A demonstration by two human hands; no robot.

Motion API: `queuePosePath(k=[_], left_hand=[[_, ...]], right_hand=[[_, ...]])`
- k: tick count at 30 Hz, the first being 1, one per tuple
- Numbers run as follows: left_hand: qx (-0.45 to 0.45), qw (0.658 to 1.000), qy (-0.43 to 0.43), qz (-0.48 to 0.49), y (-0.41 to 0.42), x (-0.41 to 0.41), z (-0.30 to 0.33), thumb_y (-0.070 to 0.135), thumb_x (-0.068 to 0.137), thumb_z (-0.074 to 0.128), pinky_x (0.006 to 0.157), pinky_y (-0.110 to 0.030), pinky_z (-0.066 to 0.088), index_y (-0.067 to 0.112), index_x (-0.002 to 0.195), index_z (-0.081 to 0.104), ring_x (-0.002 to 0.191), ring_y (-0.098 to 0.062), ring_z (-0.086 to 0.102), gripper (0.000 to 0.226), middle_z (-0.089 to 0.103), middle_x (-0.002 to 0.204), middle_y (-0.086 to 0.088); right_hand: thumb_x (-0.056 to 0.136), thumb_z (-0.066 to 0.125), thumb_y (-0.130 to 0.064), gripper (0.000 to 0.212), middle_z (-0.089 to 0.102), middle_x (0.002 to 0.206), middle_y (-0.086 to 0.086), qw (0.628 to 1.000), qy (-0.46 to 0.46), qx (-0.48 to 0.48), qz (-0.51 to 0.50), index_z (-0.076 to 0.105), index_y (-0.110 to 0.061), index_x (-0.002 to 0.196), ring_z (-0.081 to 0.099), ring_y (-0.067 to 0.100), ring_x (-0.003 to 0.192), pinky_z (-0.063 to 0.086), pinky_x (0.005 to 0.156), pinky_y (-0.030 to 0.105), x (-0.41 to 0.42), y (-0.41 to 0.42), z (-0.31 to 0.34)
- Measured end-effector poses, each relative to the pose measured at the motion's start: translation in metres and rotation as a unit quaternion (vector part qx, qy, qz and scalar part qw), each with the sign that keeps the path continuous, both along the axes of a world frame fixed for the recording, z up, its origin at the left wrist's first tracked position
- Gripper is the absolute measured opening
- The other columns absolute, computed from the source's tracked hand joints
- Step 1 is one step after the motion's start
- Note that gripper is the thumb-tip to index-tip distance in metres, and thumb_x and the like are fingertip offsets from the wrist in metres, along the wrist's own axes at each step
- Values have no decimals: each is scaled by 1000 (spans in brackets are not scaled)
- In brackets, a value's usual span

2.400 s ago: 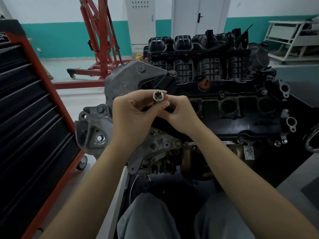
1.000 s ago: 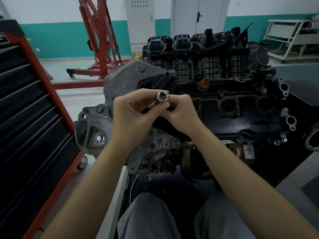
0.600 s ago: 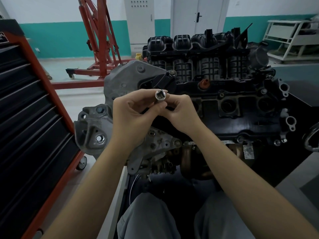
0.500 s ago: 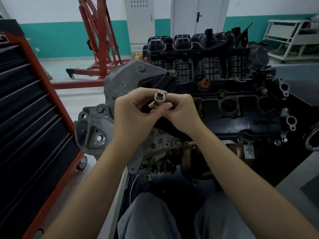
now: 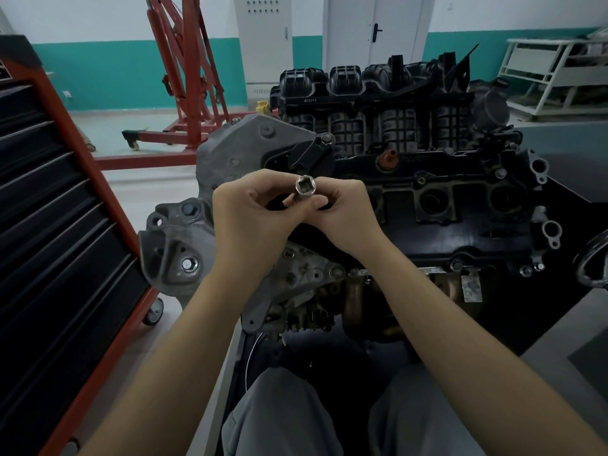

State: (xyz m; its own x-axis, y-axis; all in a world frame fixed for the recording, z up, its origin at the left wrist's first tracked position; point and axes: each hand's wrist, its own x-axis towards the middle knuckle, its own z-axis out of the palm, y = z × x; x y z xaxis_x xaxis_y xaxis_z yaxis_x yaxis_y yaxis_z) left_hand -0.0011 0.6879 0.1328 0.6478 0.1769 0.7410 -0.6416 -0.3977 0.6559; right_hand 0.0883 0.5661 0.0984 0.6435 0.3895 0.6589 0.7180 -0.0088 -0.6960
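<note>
Head view: a short, shiny steel socket (image 5: 305, 185) is held up between both hands in front of a large black car engine (image 5: 444, 199), over the end where a grey cast-metal bracket (image 5: 177, 245) is bolted on. The socket's square drive opening is turned toward the camera.

At the left, a red-framed tool cabinet (image 5: 49, 241) with black drawers is seen. Every drawer is pushed shut, so nothing of the contents can be made out. Far back on the right stands a white metal shelf rack (image 5: 552, 70); some things are stored on its shelves, but they are too blurred to be told. Round wells are set into the engine's black top cover, and their insides are dark.

The left hand (image 5: 250, 218) is raised with its back toward the camera and its fingers curled inward, the socket being pinched from the left by thumb and forefinger. The right hand (image 5: 345, 212) is curled in the same way, and the socket's lower part is pinched from the right. The two thumbs are brought close together just under the socket; what lies between the palms is hidden. Both bare forearms are stretched forward from the lower edge, converging above knees clad in grey trousers (image 5: 279, 413). A red steel engine crane (image 5: 184, 77) is parked behind.
</note>
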Motion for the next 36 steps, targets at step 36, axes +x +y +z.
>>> queuePosePath(k=[36], left_hand=[[123,988,-64,65,0,-12,7,-5,82,69,80,-39,58,0,97,71,89,-16,70,16,72,93,-5]], right_hand=[[83,66,9,28,71,106,12,998,-8,-61,-19,68,1,110,66,20,104,51,96,42,-21,-9,15]])
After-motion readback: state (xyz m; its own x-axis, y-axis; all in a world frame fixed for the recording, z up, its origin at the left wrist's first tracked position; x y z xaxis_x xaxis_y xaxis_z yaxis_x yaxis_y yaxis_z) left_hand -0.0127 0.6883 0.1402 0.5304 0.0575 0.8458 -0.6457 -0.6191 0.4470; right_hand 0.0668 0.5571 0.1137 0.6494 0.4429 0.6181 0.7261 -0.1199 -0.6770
